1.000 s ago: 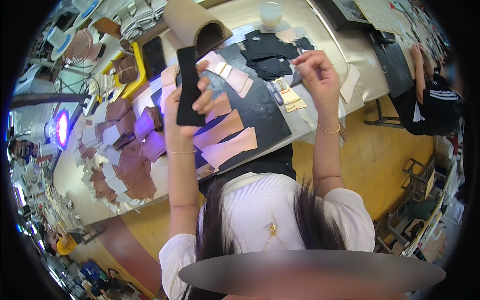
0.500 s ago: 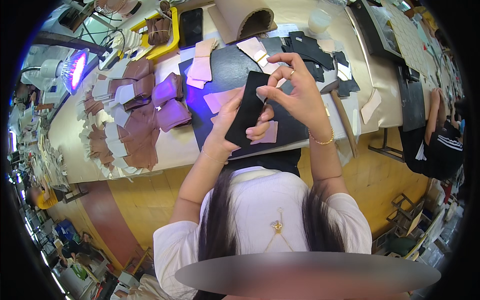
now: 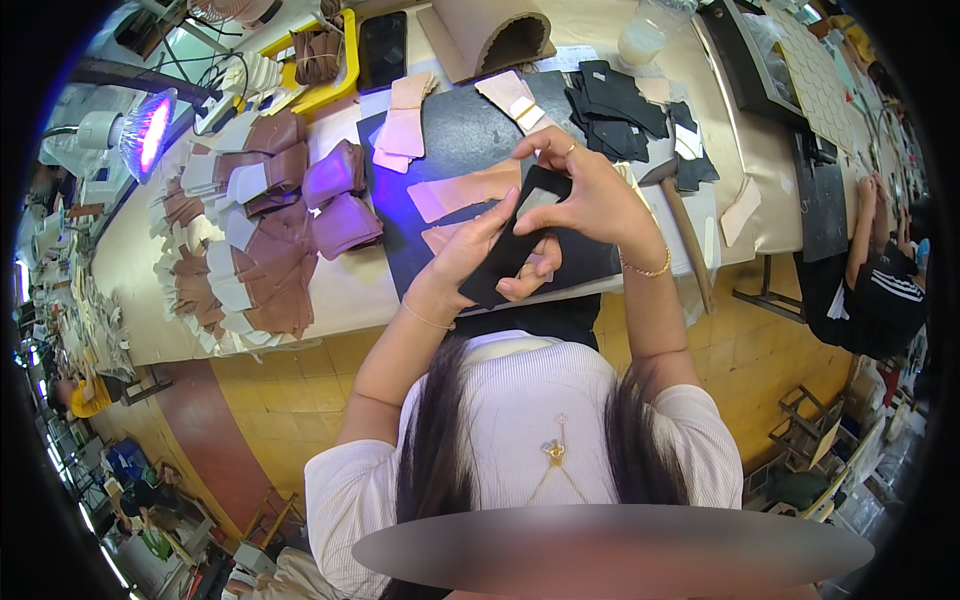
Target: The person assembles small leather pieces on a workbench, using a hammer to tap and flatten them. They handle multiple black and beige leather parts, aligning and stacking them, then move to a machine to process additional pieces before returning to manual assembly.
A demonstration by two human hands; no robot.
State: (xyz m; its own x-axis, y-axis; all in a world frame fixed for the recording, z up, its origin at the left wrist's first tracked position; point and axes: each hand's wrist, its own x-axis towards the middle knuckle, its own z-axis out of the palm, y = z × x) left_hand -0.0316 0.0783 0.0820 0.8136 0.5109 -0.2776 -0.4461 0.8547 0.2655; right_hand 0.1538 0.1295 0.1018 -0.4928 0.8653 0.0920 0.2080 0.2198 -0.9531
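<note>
A black leather piece (image 3: 495, 272), long and flat, is held tilted above the dark work board (image 3: 400, 225). My left hand (image 3: 470, 245) is wrapped round its lower part, fingers curling over the right edge. At its upper end my right hand (image 3: 595, 195) pinches it, the thumb lying on the face and the index finger bent over the top. A greyish patch (image 3: 540, 190) shows on the piece near that thumb. Pinkish leather pieces (image 3: 465, 190) lie on the board beside my left hand; another pale stack (image 3: 405, 115) is farther back.
Black leather cutouts (image 3: 615, 110) and a wooden-handled hammer (image 3: 690, 245) lie to the right. Bundles of brown leather (image 3: 270, 250) cover the left, below a lit lamp (image 3: 150, 135). A yellow tray (image 3: 350, 50), a phone (image 3: 382, 50) and a plastic jar (image 3: 640, 40) stand behind.
The black leather piece has tipped and come lower, and a greyish patch now shows at its upper end. My right hand has moved down and closed round that end.
</note>
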